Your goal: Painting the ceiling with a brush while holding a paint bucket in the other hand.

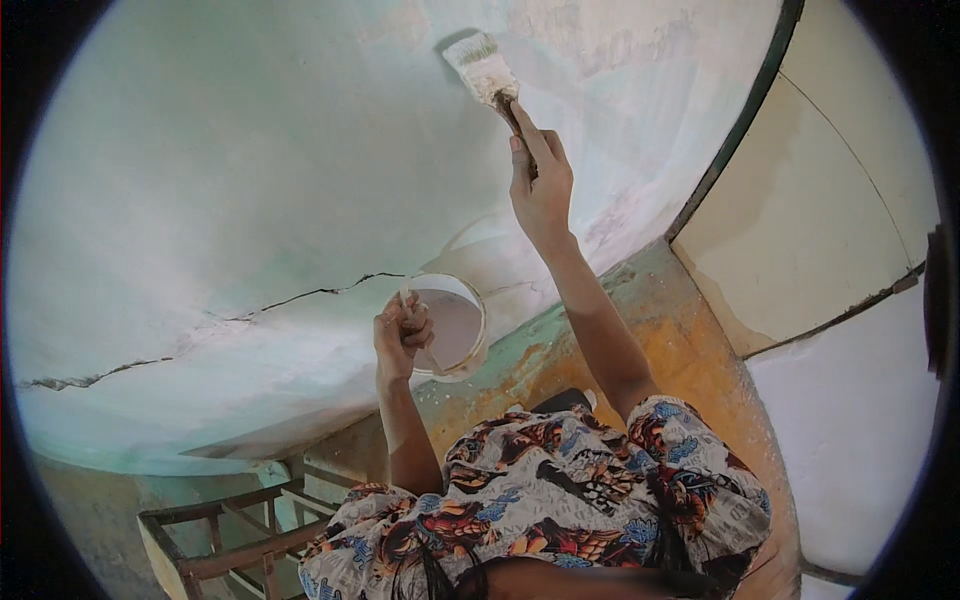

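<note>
My right hand reaches up with its fingers wrapped round the dark handle of a paintbrush. White paint coats the brush's bristles and ferrule, and its tip is against or very close to the pale green wall; I cannot tell which. Lower and to the left, my left hand is closed on the handle of a round white bucket. Pale, whitish paint shows inside the bucket. The handle's middle is hidden by my fingers.
A jagged crack runs across the wall left of the bucket. At lower left stands a wooden frame with slats. A dark trim strip borders the wall on the right, beside cream panels. The floor is stained orange.
</note>
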The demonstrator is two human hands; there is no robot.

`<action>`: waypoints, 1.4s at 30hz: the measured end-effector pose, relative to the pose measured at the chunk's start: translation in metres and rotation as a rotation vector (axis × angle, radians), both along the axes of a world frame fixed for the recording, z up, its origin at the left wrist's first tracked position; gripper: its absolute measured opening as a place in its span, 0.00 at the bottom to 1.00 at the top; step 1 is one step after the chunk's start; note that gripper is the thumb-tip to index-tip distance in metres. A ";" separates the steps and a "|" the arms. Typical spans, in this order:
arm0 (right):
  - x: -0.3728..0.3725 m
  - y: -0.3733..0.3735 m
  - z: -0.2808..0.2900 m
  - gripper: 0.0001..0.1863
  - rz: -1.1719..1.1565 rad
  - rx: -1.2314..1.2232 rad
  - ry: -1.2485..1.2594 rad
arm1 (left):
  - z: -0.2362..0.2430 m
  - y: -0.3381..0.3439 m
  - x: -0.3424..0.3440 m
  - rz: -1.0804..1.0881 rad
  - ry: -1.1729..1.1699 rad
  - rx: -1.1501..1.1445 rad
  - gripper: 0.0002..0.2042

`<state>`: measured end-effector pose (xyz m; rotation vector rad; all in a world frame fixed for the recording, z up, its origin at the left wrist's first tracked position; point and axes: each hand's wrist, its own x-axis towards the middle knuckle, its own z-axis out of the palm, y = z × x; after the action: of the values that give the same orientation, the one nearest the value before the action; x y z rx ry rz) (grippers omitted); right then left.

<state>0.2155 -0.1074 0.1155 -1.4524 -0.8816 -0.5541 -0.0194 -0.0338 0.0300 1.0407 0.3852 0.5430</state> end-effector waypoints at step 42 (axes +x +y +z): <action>0.002 -0.034 -0.283 0.23 0.007 -0.480 0.218 | -0.007 0.007 -0.008 0.031 0.016 -0.091 0.10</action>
<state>0.2176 -0.1413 -0.1671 -1.9003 -0.8794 -0.1728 -0.0272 -0.0267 0.0228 0.9529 0.4375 0.5406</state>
